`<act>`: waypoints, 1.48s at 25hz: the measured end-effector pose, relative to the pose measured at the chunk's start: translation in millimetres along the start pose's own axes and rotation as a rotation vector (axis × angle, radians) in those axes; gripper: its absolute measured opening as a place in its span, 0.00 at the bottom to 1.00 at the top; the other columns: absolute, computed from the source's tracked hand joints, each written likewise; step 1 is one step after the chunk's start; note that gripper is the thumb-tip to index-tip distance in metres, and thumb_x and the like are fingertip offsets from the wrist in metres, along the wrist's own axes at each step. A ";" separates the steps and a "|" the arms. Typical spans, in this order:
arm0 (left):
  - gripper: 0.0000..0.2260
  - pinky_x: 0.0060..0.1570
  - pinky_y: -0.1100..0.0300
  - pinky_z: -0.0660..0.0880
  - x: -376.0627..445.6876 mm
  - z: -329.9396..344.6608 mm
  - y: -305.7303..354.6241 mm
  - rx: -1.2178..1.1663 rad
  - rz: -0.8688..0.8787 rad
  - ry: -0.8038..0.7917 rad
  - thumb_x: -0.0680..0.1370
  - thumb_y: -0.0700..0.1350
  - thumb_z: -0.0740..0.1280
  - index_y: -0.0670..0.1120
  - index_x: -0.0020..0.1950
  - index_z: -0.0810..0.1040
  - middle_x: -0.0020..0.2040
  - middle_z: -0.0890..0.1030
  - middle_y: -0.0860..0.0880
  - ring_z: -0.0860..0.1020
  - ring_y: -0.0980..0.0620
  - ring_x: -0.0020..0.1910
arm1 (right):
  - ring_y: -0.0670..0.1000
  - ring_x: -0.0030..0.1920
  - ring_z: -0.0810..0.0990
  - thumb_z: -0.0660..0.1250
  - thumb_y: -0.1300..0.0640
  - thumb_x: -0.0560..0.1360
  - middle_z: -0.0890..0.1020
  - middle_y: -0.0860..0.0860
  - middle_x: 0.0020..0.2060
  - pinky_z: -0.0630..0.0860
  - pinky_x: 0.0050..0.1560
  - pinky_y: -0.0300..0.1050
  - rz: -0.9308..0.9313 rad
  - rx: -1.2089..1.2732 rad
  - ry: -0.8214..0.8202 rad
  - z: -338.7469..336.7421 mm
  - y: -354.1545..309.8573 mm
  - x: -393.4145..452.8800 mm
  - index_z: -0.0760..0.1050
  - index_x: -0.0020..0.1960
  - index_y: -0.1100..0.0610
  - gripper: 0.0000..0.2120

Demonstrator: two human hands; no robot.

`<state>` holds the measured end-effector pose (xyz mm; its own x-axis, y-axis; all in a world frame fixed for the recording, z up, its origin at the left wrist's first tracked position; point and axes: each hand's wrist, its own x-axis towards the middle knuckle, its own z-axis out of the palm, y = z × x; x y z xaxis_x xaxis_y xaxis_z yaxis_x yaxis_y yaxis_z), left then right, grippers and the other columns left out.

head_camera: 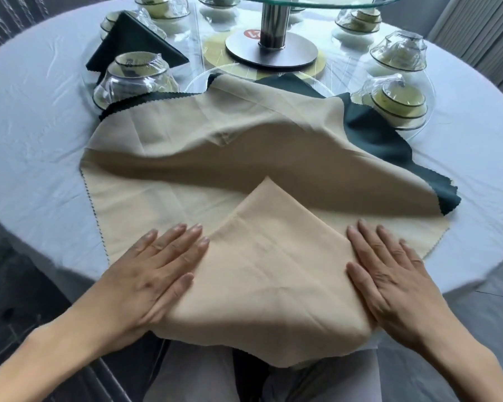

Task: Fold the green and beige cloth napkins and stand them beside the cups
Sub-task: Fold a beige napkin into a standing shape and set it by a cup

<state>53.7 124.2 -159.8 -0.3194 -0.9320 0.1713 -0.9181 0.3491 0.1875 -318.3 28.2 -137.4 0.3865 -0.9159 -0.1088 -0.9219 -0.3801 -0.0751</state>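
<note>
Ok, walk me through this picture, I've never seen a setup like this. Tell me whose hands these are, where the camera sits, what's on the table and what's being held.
There is no machine here, just a person folding napkins. The single picture comes from a camera worn on their head, looking forward and down, so the arms reach in from the bottom.

The left hand and right hand lie flat with straight fingers, pressing on a beige napkin. Its near corner is folded up into a point between the hands. Neither hand grips anything. A green napkin lies under the beige one, showing along the far and right edges.

On the white tablecloth stand plastic-wrapped cups, another green napkin already folded, and the metal stand of a glass turntable.
</note>
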 end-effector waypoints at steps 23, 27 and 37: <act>0.06 0.40 0.66 0.78 157.3 -35.7 -27.0 -1.031 -0.417 -0.191 0.77 0.36 0.70 0.39 0.53 0.83 0.48 0.86 0.42 0.81 0.52 0.42 | 0.51 0.34 0.74 0.74 0.56 0.73 0.79 0.55 0.34 0.69 0.37 0.44 0.022 0.862 -0.175 -64.2 -1.1 122.2 0.82 0.44 0.63 0.09; 0.05 0.39 0.66 0.79 164.4 -39.6 -24.7 -1.117 -0.381 -0.073 0.75 0.38 0.72 0.41 0.50 0.84 0.45 0.86 0.45 0.82 0.55 0.38 | 0.50 0.34 0.75 0.73 0.60 0.74 0.80 0.53 0.33 0.70 0.34 0.40 0.038 0.992 -0.100 -64.1 5.3 124.0 0.82 0.44 0.63 0.06; 0.07 0.47 0.61 0.80 137.8 -54.8 -21.7 -0.993 -0.251 -0.115 0.75 0.34 0.71 0.44 0.49 0.85 0.45 0.87 0.46 0.82 0.54 0.42 | 0.50 0.37 0.81 0.73 0.63 0.73 0.86 0.53 0.40 0.77 0.44 0.47 0.025 1.130 0.092 -72.3 8.4 87.4 0.85 0.47 0.57 0.04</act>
<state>42.4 -6.5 -87.3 -0.2140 -0.9745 -0.0670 -0.3700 0.0174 0.9289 -294.2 -64.4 -75.9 0.3222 -0.9452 -0.0530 -0.3585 -0.0700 -0.9309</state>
